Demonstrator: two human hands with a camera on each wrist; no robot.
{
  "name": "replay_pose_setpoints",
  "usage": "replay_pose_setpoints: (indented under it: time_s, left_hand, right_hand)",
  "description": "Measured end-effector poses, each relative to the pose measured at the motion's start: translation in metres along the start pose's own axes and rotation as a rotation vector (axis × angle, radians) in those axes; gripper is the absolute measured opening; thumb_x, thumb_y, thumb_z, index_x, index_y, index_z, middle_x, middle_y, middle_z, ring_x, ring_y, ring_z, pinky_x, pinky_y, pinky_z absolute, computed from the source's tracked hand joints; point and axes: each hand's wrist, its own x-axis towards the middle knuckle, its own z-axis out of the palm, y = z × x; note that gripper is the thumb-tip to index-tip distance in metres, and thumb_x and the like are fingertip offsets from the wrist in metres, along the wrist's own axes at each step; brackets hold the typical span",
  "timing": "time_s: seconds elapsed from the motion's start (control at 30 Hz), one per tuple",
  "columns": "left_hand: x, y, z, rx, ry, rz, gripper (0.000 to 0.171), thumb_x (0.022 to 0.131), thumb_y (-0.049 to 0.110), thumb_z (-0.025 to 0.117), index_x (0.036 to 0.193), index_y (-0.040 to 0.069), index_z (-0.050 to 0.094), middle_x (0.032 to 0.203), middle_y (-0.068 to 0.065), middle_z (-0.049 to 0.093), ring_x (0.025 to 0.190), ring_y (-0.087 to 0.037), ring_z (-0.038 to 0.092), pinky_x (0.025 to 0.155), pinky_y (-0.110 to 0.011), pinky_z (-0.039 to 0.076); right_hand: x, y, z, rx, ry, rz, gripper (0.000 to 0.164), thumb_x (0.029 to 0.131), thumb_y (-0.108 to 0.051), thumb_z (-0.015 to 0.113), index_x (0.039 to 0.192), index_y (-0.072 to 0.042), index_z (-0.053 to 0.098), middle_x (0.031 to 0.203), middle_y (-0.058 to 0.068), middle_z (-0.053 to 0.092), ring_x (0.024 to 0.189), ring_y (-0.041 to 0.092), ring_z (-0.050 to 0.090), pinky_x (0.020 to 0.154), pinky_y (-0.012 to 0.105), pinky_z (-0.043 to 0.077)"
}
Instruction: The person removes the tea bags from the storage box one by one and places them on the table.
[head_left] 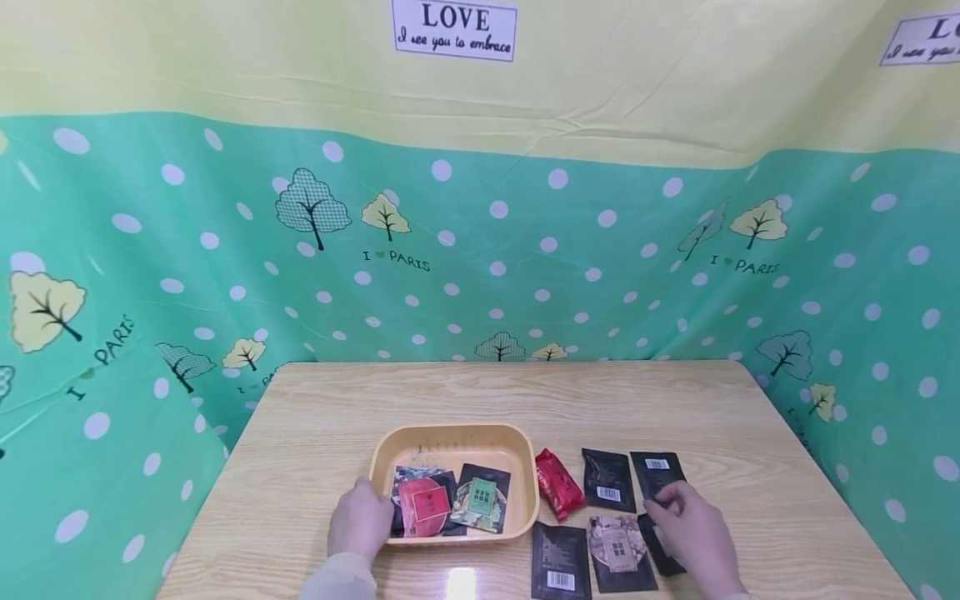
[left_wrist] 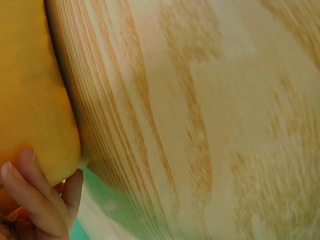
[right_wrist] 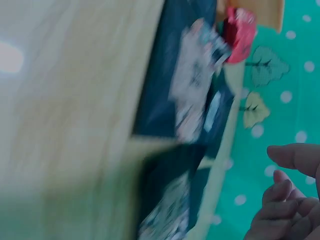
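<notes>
My left hand (head_left: 358, 518) grips the left side of a yellow plastic tray (head_left: 452, 427); in the left wrist view its fingers (left_wrist: 31, 197) lie against the tray's corner. Inside the tray lie overlapping food packets, among them a red-labelled packet (head_left: 427, 507) and a green-labelled packet (head_left: 482, 498). Over a black packet (head_left: 662, 552) at the right hovers my right hand (head_left: 699, 535), partly covering it. In the right wrist view, thumb and fingers (right_wrist: 280, 200) stand apart with nothing between them.
Right of the tray lie a red packet (head_left: 558, 485), a black packet (head_left: 607, 477) with a barcode, another at the back (head_left: 656, 468), one in front (head_left: 560, 557) and a picture-fronted packet (head_left: 621, 552). A green curtain (head_left: 525, 250) hangs behind the wooden table (head_left: 600, 400).
</notes>
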Motion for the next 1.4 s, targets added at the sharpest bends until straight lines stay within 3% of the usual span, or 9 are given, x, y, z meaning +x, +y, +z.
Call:
replay_pose_setpoints:
  time_s: [0.37, 0.6, 0.77, 1.0, 1.23, 1.4]
  left_hand:
    - [0.0, 0.001, 0.001, 0.001, 0.001, -0.012, 0.044, 0.086, 0.011, 0.047, 0.122, -0.014, 0.042, 0.101, -0.035, 0.058, 0.085, -0.042, 0.061, 0.071, -0.051, 0.05]
    - [0.001, -0.001, 0.001, -0.007, -0.008, -0.015, 0.045, 0.086, 0.011, 0.048, 0.123, -0.014, 0.041, 0.102, -0.035, 0.057, 0.086, -0.042, 0.061, 0.072, -0.052, 0.05]
    - [0.001, -0.001, 0.0, -0.014, -0.015, -0.021, 0.046, 0.087, 0.012, 0.047, 0.124, -0.013, 0.041, 0.108, -0.036, 0.055, 0.094, -0.046, 0.058, 0.076, -0.054, 0.049]
    - [0.0, 0.002, 0.0, -0.022, -0.024, -0.037, 0.044, 0.087, 0.011, 0.047, 0.124, -0.013, 0.042, 0.109, -0.036, 0.055, 0.095, -0.047, 0.058, 0.077, -0.054, 0.048]
    - [0.0, 0.004, 0.0, -0.032, -0.03, -0.035, 0.044, 0.086, 0.011, 0.048, 0.123, -0.012, 0.043, 0.107, -0.034, 0.056, 0.092, -0.044, 0.059, 0.074, -0.052, 0.049]
    - [0.001, 0.002, -0.002, -0.016, -0.02, -0.024, 0.043, 0.086, 0.012, 0.049, 0.121, -0.013, 0.044, 0.105, -0.034, 0.057, 0.089, -0.042, 0.06, 0.073, -0.051, 0.05]
  right_hand:
    - [-0.017, -0.057, 0.025, 0.186, 0.078, -0.197, 0.021, 0.08, -0.024, 0.071, 0.092, -0.009, 0.063, 0.067, -0.001, 0.054, 0.056, 0.01, 0.046, 0.051, 0.021, 0.039]
    - [-0.023, -0.088, 0.049, 0.254, 0.021, -0.276, 0.019, 0.076, -0.021, 0.074, 0.089, -0.01, 0.064, 0.067, -0.004, 0.056, 0.06, 0.008, 0.049, 0.055, 0.019, 0.042]
    - [-0.023, -0.102, 0.07, 0.307, -0.065, -0.4, 0.021, 0.076, -0.019, 0.074, 0.092, -0.01, 0.064, 0.074, -0.006, 0.06, 0.066, 0.006, 0.054, 0.06, 0.019, 0.048]
    - [-0.016, -0.123, 0.09, 0.256, -0.184, -0.539, 0.028, 0.079, -0.028, 0.072, 0.102, -0.014, 0.064, 0.091, -0.001, 0.064, 0.076, 0.005, 0.057, 0.068, 0.021, 0.051]
    - [-0.01, -0.134, 0.102, 0.212, -0.247, -0.589, 0.033, 0.079, -0.025, 0.071, 0.107, -0.01, 0.062, 0.097, 0.005, 0.065, 0.084, 0.016, 0.059, 0.072, 0.027, 0.051]
    - [-0.009, -0.141, 0.111, 0.097, -0.262, -0.609, 0.037, 0.079, -0.027, 0.071, 0.111, -0.01, 0.061, 0.099, 0.005, 0.064, 0.089, 0.02, 0.059, 0.075, 0.032, 0.051]
